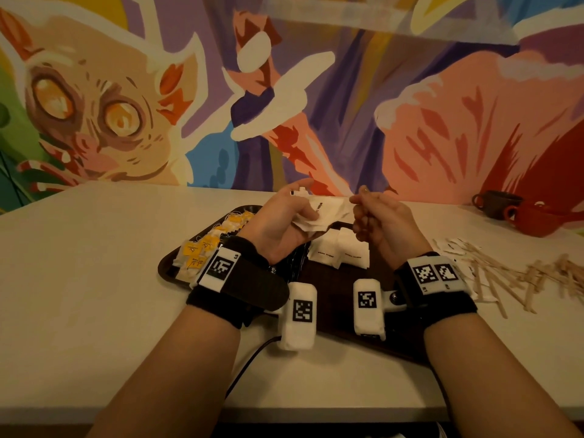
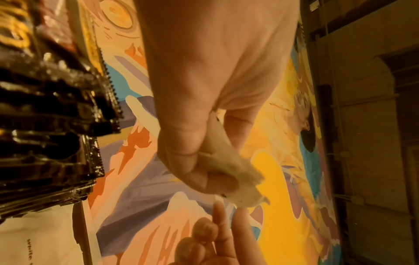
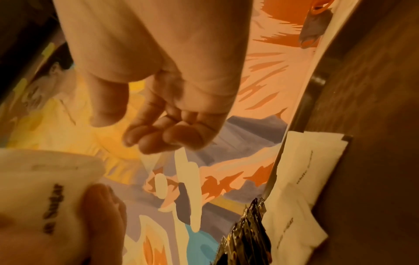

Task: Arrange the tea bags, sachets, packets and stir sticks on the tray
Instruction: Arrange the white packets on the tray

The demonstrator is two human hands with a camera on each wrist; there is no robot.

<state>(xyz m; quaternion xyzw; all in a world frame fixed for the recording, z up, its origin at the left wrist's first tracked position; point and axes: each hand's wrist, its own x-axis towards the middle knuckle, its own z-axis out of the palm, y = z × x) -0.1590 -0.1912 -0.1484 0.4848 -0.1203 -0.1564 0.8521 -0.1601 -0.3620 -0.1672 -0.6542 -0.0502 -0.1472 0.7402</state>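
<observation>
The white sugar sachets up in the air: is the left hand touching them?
Touching. The left wrist view shows the left hand pinching the white sugar sachets between thumb and fingers.

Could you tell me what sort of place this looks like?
Probably a café or a hotel tea corner: a painted mural fills the wall, two cups stand on the table, and a serving tray holds white sugar sachets.

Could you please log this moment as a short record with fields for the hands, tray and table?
left hand: holds a bunch of white sugar sachets above the tray
right hand: fingers curled, at the edge of the bunch; grip unclear
tray: yellow-tagged tea bags left, black packets middle, more white sachets
table: stir sticks loose at right, two cups behind
</observation>
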